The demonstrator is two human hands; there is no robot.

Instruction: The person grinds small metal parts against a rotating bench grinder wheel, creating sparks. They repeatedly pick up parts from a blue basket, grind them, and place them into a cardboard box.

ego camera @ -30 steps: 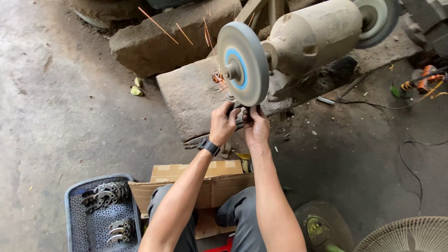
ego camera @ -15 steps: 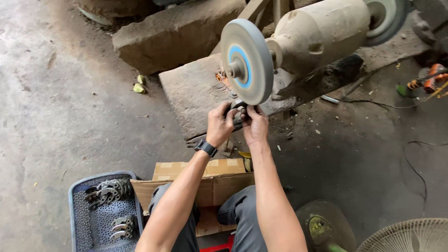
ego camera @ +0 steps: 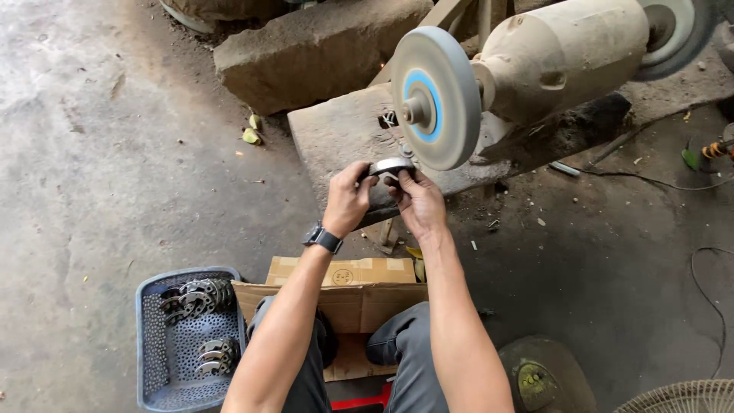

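Bare concrete floor (ego camera: pixel 92 191), stone slab (ego camera: pixel 336 130) under bench grinder (ego camera: pixel 558 53). Left hand (ego camera: pixel 348 200) and right hand (ego camera: pixel 419 200) together pinch metal ring (ego camera: pixel 390 165) just below buffing wheel (ego camera: pixel 436 98). Risk: wheel may snatch ring, fingertips may graze it.

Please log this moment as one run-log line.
left hand: holds metal ring | right hand: holds same ring | ring: just below grinding wheel

A rough, stained grey concrete floor (ego camera: pixel 99 153) in daylight carries two weathered stone blocks (ego camera: pixel 321 50), a blue perforated plastic basket (ego camera: pixel 164 359), a flattened brown cardboard box (ego camera: pixel 344 294) and black cables (ego camera: pixel 707 275).
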